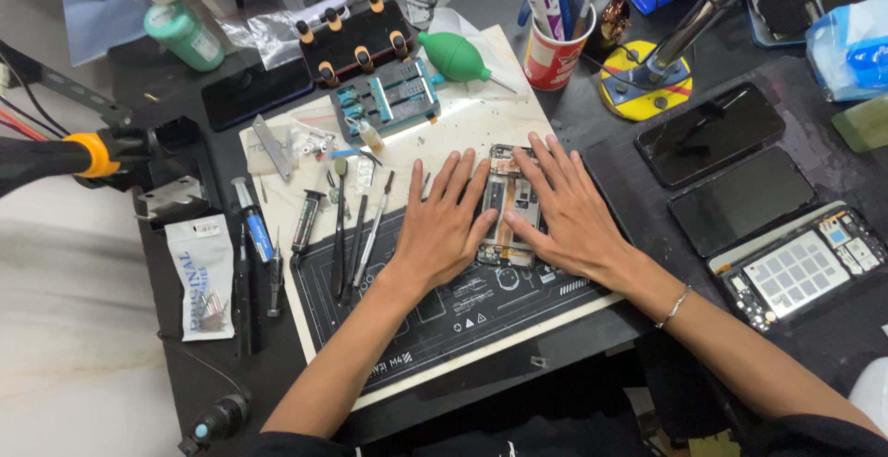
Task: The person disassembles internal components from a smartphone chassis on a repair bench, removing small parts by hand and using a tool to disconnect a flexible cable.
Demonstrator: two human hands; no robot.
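Work mat (481,314), dark with pale edges, spread across the bench. On it, an opened phone (508,205), back cover off, innards showing, lying between both hands. Left hand (438,230) flat, fingers spread wide, resting on the mat and pressing the phone's left edge; gripping nothing. Right hand (570,218) likewise flat and splayed, thumb laid over the phone's lower part. Phone's sides hidden under the fingers. Row of screwdrivers (356,240) just left. Red cup (551,50) of tools behind. Small board parts too fine to distinguish.
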